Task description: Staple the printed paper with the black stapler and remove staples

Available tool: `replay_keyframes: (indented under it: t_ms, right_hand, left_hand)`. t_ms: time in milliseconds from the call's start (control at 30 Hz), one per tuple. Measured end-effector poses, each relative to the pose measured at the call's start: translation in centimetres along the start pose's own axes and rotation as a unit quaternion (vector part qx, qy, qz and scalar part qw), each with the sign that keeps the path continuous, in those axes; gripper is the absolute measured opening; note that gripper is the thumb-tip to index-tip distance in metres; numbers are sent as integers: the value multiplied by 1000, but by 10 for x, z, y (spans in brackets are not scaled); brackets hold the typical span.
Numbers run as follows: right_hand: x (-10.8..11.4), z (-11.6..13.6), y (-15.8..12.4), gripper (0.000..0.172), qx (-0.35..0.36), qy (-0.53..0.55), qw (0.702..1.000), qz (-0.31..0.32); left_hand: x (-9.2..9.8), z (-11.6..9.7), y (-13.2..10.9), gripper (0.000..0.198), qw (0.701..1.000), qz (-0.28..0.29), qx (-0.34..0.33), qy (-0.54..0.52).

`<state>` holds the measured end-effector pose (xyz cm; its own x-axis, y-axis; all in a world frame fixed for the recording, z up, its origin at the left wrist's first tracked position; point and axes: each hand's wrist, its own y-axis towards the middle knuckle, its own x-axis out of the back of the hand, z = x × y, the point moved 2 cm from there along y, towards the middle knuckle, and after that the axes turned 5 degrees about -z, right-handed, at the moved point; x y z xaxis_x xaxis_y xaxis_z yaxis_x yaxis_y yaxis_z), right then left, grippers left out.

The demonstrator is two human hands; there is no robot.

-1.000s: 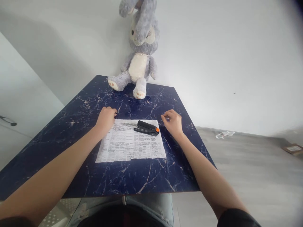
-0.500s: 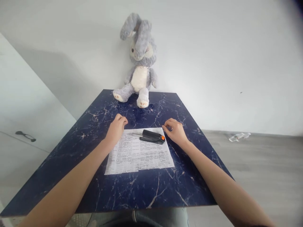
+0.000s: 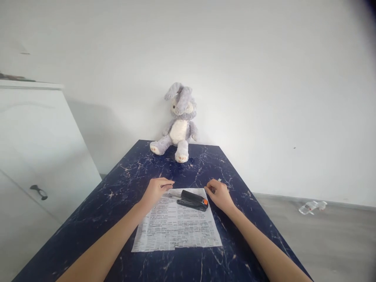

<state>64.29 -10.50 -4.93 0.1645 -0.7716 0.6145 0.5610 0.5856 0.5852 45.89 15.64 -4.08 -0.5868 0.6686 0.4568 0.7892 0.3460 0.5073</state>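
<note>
A black stapler (image 3: 190, 200) with an orange end lies across the upper part of a printed sheet of paper (image 3: 179, 231). From its left side sticks a thin metal strip (image 3: 174, 195). My left hand (image 3: 157, 191) is at the paper's upper left corner, its fingers stretched toward the right just above that strip; a gap shows between thumb and fingers, and I see nothing in it. Beside the paper's upper right corner rests my right hand (image 3: 219, 194), fingers loosely bent with a dark gap inside. Its thumb side is close to the corner; whether it touches, I cannot tell.
A grey plush rabbit (image 3: 179, 125) sits at the far end of the dark blue marbled table (image 3: 129, 180), against the white wall. On the left stands a white cabinet (image 3: 44, 137) with a dark handle. A clear plastic item (image 3: 311, 207) lies on the floor to the right.
The view has tilted up, so everything sits lower in the picture. My left hand has shifted right, nearer the stapler's metal strip, its fingers straighter. My right hand stays by the paper's corner.
</note>
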Motion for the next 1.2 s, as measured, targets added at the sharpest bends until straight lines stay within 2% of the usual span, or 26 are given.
replay_keyframes:
  t_ms: [233,333,533,733,800,967,1200]
  right_hand:
    - [1,-4,0,19,-10,-7,1000,-6]
    - [2,-3,0,18,-9,-8,1000,1]
    - [1,7,-2,18,23,-4,999,26]
    - [1,9,-3,21,30,7,999,40]
    - [0,11,-3,21,30,12,998,49]
    - [-1,11,-4,18,25,21,997,63]
    - [-1,11,-4,19,27,24,998,61]
  left_hand:
    - [2,9,4,30,999,-31,21,-10]
    - [2,9,4,28,1000,6,10,-1]
    - [-5,-7,-1,26,996,82,-3,-20]
    - [-21,-12,-4,20,988,150,29,-33]
    - [-23,-11,-4,18,988,152,30,-6]
    - [-21,-11,-3,18,992,118,15,45]
    - [-23,-8,-2,21,989,139,24,53]
